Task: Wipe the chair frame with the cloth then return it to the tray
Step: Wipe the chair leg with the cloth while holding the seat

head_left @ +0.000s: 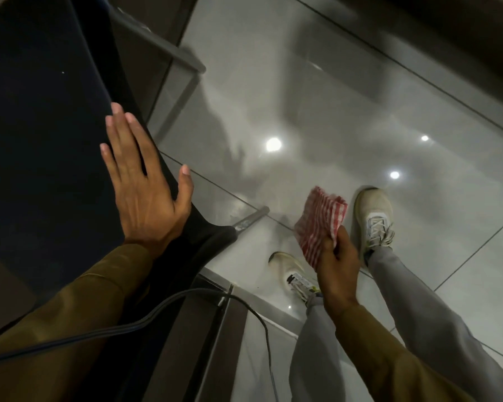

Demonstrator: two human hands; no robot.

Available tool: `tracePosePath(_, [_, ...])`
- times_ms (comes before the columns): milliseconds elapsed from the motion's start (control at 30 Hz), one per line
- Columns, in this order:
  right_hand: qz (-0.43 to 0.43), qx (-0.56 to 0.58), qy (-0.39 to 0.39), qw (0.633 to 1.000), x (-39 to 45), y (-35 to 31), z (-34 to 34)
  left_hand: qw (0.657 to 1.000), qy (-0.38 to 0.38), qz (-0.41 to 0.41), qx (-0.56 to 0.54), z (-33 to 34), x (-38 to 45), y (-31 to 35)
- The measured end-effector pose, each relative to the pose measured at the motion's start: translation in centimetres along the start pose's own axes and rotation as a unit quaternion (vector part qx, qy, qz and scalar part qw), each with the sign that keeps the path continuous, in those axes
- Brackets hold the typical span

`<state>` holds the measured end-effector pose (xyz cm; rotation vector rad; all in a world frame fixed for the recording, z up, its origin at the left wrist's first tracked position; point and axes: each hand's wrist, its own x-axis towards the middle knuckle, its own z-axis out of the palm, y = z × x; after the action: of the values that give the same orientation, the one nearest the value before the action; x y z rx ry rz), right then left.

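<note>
A dark chair seat (41, 126) fills the left of the view, with grey metal frame bars (169, 50) running behind it and a frame leg end (250, 219) poking out near the seat's corner. My left hand (145, 187) lies flat on the seat's right edge, fingers spread and holding nothing. My right hand (336, 256) is held above the floor to the right of the chair, closed around a red-and-white striped cloth (321, 221) that sticks up from the fist. The cloth touches no part of the frame. No tray is in view.
Glossy grey floor tiles (331, 111) reflect ceiling lights. My two feet in pale sneakers (373, 216) stand on the floor below the cloth. A dark cable (157, 311) curves across the lower left over a metal-edged panel (224, 314).
</note>
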<state>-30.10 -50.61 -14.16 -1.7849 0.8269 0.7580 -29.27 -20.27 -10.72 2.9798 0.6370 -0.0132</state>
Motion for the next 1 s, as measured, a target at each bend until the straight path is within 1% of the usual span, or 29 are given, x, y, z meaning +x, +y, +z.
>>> tracePosePath(133, [-0.036, -0.037, -0.002, 0.999, 1.1, 1.0, 0.3, 1.000, 0.011, 0.008, 0.003, 0.2, 0.0, -0.1])
tracePosePath(233, [-0.057, -0.043, -0.010, 0.997, 1.4, 1.5, 1.0, 0.999, 0.017, 0.027, 0.010, 0.2, 0.1, 0.0])
tracePosePath(333, [-0.068, -0.045, -0.041, 0.996, 0.9, 1.7, 2.3, 0.999, 0.018, 0.043, 0.006, 0.2, 0.1, 0.0])
tracePosePath(400, [-0.094, -0.053, -0.064, 0.992, 0.1, 1.7, 3.3, 0.999, 0.019, 0.046, 0.001, 0.2, 0.1, 0.0])
tracePosePath(467, [-0.130, -0.058, -0.110, 0.984, -1.3, 1.5, 4.3, 0.999, 0.020, 0.048, -0.004, 0.2, 0.1, 0.1])
tracePosePath(600, [-0.151, -0.062, -0.281, 0.946, -5.0, 1.1, 6.4, 0.999, 0.014, 0.049, -0.012, -0.2, 0.3, 0.3])
tracePosePath(667, [-0.148, -0.061, -0.319, 0.934, -5.4, 2.0, 6.9, 0.999, 0.009, 0.045, -0.011, -0.3, 0.3, 0.3])
tracePosePath(733, [-0.154, -0.085, -0.325, 0.929, -4.4, 2.7, 7.4, 0.999, 0.003, 0.042, -0.011, -0.5, 0.3, 0.4])
tracePosePath(900, [-0.171, -0.154, -0.271, 0.935, 0.9, 4.5, 9.7, 0.999, 0.005, 0.044, -0.023, -0.5, 0.2, 0.6])
tracePosePath(1000, [-0.120, -0.163, -0.290, 0.935, 4.3, 5.8, 10.4, 0.999, 0.006, 0.039, -0.023, -0.5, 0.2, 0.6])
